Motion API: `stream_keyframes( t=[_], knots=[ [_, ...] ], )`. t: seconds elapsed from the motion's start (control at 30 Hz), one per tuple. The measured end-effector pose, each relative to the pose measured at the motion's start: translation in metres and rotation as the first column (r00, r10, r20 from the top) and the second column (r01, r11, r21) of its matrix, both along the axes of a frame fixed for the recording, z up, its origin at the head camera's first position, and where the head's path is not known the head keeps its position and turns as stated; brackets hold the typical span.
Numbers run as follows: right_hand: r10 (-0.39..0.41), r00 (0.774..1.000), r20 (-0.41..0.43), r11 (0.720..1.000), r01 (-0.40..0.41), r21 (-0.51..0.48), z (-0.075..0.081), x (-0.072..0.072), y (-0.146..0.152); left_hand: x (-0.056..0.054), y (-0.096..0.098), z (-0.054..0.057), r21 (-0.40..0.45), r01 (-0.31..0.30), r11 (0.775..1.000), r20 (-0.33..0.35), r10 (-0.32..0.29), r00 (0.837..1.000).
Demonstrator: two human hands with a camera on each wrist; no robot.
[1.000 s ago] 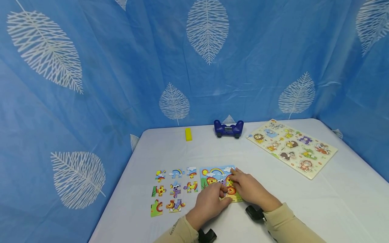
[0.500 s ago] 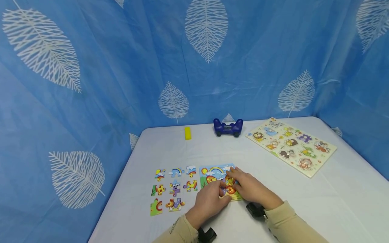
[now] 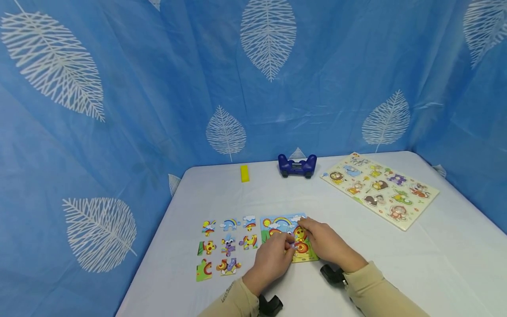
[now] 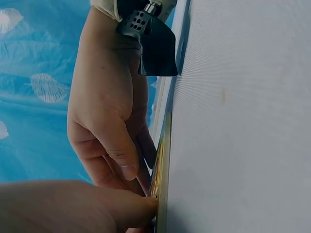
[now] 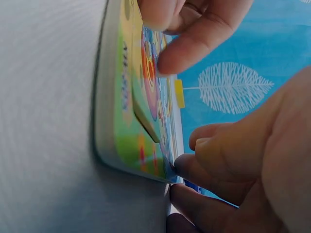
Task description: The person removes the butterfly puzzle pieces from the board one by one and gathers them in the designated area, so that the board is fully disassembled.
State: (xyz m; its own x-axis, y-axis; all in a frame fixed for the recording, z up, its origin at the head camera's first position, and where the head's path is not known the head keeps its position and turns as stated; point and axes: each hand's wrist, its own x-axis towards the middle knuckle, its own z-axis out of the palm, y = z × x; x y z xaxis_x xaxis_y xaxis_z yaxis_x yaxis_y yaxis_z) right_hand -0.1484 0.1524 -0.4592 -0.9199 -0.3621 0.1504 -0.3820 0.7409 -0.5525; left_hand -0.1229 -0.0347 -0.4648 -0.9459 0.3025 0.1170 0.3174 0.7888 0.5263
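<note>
On the white table a jigsaw puzzle board [image 3: 282, 219] lies flat, with a sun, a rainbow and a butterfly on it. My left hand [image 3: 273, 257] reaches over its lower left part, fingers bent. In the right wrist view, the left thumb and a finger touch the picture, beside a puzzle piece [image 5: 148, 124] whose edge stands above the board. Whether they pinch that piece is unclear. My right hand [image 3: 326, 242] rests at the board's right side, its fingertips [image 5: 182, 167] touching the edge near a corner. In the left wrist view, the right hand [image 4: 104, 92] leans over the board.
Several loose puzzle pieces [image 3: 228, 245] lie in rows left of the board. At the back stand a yellow block [image 3: 244, 173] and a blue game controller [image 3: 297, 166]. An animal peg puzzle [image 3: 380, 189] lies at the back right. A blue curtain [image 3: 158, 88] hangs behind the table.
The left thumb has moved up from the board's front edge onto the picture. The right fingers have shifted slightly toward the board's right edge. The loose pieces have stayed put.
</note>
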Motion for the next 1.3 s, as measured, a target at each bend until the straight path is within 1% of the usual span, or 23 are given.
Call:
stream_keyframes(
  t=[0.1,0.33,0.47,0.63,0.7,0.8,0.87,1.0,1.1,1.2,1.3],
  knots=[
    [-0.001,1.000,0.004,1.000,0.001,-0.004,0.000,0.000,-0.001,-0.002,0.001,-0.001,-0.015,0.002,1.000,-0.012,-0.002,1.000],
    [0.005,1.000,0.009,1.000,-0.005,-0.003,0.002,0.001,-0.002,-0.004,0.001,-0.003,0.003,0.035,0.999,-0.052,-0.035,0.998],
    [0.001,1.000,0.011,1.000,-0.001,0.002,0.003,0.001,-0.002,-0.004,0.000,-0.003,0.031,0.024,0.999,-0.043,-0.022,0.999],
    [0.000,1.000,0.012,1.000,0.000,0.001,0.003,0.000,-0.002,-0.004,0.000,-0.003,0.069,0.028,0.997,-0.034,-0.026,0.999],
    [-0.006,1.000,0.020,1.000,0.007,-0.005,0.003,0.000,-0.002,-0.004,0.000,-0.003,0.082,0.027,0.996,-0.018,-0.026,1.000],
    [-0.020,0.999,0.032,1.000,0.020,-0.014,0.003,-0.001,-0.001,-0.006,0.002,-0.003,0.122,0.029,0.992,0.006,-0.029,1.000],
    [-0.026,0.999,0.037,1.000,0.027,-0.017,0.003,0.000,-0.001,-0.006,0.003,-0.003,0.169,0.028,0.985,0.023,-0.032,0.999],
    [-0.025,0.999,0.036,1.000,0.026,-0.014,0.003,-0.001,0.001,-0.009,0.004,-0.005,0.280,0.028,0.960,0.046,-0.042,0.998],
    [-0.027,0.999,0.036,1.000,0.028,-0.014,0.003,-0.002,0.002,-0.011,0.004,-0.006,0.373,0.011,0.928,0.082,-0.045,0.996],
    [-0.041,0.998,0.050,0.999,0.043,-0.030,0.002,-0.003,0.002,-0.011,0.000,-0.004,0.472,-0.038,0.881,0.148,-0.036,0.988],
    [-0.051,0.997,0.057,0.998,0.053,-0.045,0.002,-0.003,0.001,-0.010,-0.008,-0.001,0.567,-0.092,0.818,0.202,-0.031,0.979]
  ],
)
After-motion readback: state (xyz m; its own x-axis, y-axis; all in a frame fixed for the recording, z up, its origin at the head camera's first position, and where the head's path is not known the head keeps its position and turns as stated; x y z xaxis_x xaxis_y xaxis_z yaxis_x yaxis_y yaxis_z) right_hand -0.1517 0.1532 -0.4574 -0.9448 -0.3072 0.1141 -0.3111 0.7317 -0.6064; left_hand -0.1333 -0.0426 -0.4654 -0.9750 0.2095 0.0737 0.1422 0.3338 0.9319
